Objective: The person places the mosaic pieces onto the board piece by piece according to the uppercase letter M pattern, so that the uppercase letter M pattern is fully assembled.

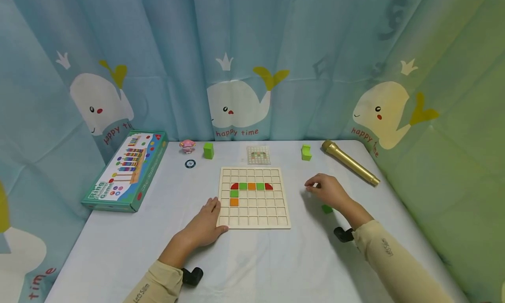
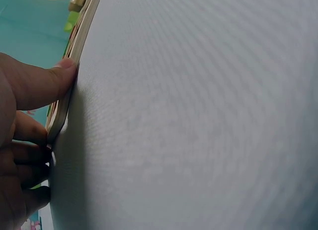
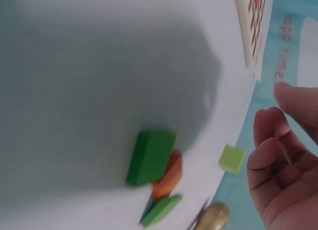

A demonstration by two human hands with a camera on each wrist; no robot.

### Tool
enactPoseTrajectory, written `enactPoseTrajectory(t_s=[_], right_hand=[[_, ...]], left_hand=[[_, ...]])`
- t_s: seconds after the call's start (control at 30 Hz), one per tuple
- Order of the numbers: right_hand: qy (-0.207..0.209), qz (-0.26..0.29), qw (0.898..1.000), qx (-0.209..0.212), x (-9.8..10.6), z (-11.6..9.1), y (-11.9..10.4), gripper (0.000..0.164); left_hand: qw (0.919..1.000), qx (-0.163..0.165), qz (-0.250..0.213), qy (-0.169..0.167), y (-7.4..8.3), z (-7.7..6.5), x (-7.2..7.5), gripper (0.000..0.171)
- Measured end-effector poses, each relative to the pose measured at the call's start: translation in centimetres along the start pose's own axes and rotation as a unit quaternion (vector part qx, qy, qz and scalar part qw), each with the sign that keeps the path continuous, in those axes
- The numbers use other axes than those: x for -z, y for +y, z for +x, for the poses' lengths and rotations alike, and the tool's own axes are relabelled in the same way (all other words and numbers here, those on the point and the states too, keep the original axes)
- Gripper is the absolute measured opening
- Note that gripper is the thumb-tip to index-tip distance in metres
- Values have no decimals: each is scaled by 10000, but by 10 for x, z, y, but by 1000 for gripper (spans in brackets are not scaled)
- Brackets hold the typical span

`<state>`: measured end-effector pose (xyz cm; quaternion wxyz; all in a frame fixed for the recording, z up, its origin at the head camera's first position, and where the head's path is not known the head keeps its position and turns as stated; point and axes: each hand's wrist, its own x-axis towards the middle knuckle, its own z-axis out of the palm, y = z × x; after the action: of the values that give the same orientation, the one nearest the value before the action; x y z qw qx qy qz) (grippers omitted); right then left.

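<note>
A pale gridded board [image 1: 256,223] lies in the middle of the table. Red, green and orange tiles [image 1: 251,186] form a row across it, and a green and an orange tile run down from the row's left end. My left hand [image 1: 203,224] rests at the board's near left corner, thumb on the front edge and fingers by the left side. Right of the board, my right hand [image 1: 329,190] hovers with loosely bent fingers and nothing visible in them. Below it lie a green block [image 3: 151,158], an orange piece [image 3: 170,175] and another green piece [image 3: 161,210].
Behind the board lies a small pattern card [image 1: 258,155], between a green block [image 1: 208,151] and a notched green block [image 1: 306,152]. A pink figurine [image 1: 187,146] and round chip [image 1: 190,164] are left; a game box [image 1: 124,173] lies farther left. A gold microphone [image 1: 351,162] lies right.
</note>
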<state>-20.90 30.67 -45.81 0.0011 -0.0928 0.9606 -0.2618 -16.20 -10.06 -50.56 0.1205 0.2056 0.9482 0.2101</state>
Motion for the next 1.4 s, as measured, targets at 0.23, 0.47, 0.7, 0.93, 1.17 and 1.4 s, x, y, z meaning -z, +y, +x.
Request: enactPoseTrajectory(t_s=[0.23,0.47,0.7,0.93,1.17,1.4], right_hand=[[9,69,9999,-113,12,-13,17,15],[183,-86,9997,-148,20,-25,33,15],[186,-125,9991,-349,25,-38,49,21],[-170,-198,9981,-551,19,-48,63,28],[-72,-217,9981,-567,13,-50,69,14],[268,-244,9982,-480,14,-47,66,21]], left_hand=[[10000,9,-59,10,2,-2,2,84],[10000,34,25,-28,3,-2,3,86],[9999,68,76,-33,2,-1,1,87],[9999,-1,80,-81,3,-1,3,86],[10000,2,48,-71,3,-2,3,86],[9999,26,85,-52,4,-2,3,87]])
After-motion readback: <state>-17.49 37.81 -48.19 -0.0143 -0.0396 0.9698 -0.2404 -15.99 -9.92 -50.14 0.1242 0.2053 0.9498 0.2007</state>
